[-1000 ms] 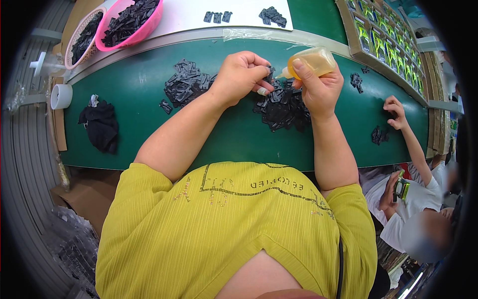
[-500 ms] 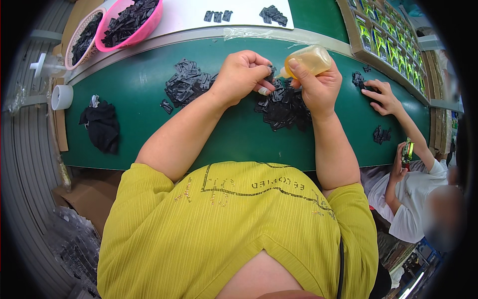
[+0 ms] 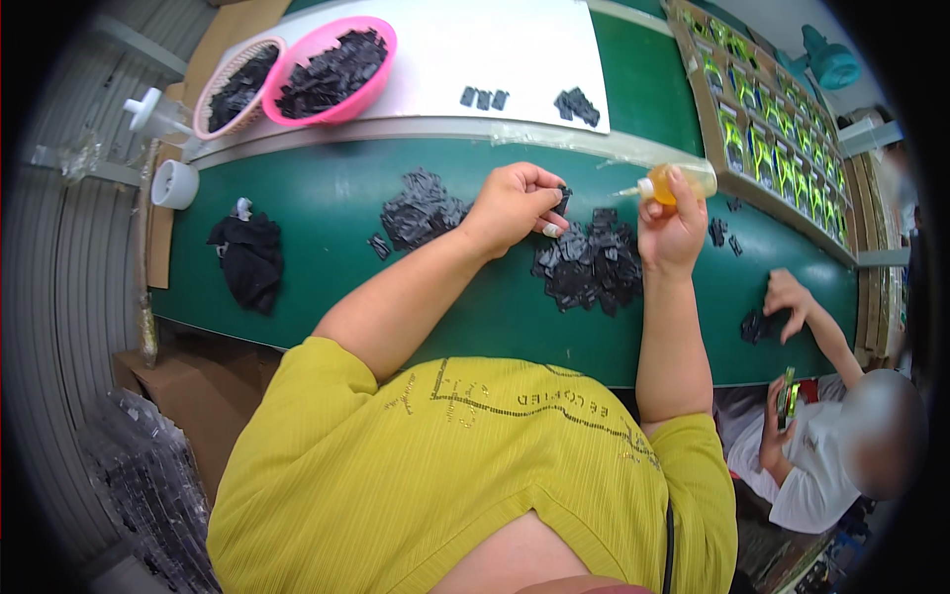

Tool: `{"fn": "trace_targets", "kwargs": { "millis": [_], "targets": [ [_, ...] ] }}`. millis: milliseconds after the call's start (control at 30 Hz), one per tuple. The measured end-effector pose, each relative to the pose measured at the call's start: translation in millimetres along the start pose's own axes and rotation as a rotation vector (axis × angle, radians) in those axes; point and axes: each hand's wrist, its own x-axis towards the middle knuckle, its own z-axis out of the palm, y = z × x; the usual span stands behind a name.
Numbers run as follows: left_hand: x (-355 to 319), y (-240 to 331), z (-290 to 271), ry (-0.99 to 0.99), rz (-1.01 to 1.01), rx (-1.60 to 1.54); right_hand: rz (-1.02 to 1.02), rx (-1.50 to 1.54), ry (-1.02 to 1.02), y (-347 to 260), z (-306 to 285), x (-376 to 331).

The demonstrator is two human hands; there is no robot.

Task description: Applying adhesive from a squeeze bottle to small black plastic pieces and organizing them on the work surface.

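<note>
Head view: right hand (image 3: 671, 230) around bottle (image 3: 678, 182), beside table edge (image 3: 594, 148).

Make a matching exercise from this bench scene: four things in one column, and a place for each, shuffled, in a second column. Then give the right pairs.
Things
1. small yellow bottle
2. pink bowl
3. black cloth
4. white roll of tape

Places
A. lying on the green table, to the person's left
B. held in the right hand
C. at the far left edge of the table
D. on the white sheet, filled with black pieces

Pairs: 1-B, 2-D, 3-A, 4-C
</note>
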Motion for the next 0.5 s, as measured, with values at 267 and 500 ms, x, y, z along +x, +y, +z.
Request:
{"fn": "trace_targets", "kwargs": {
  "millis": [267, 500],
  "targets": [
    [61.8, 69.4, -59.7, 0.500, 0.383, 0.499, -0.034, -0.027, 0.074, -7.4, 2.5, 5.1],
    [90.0, 67.1, -97.9, 0.692, 0.316, 1.054, -0.031, -0.030, 0.108, -2.8, 6.3, -2.2]
  ]
}}
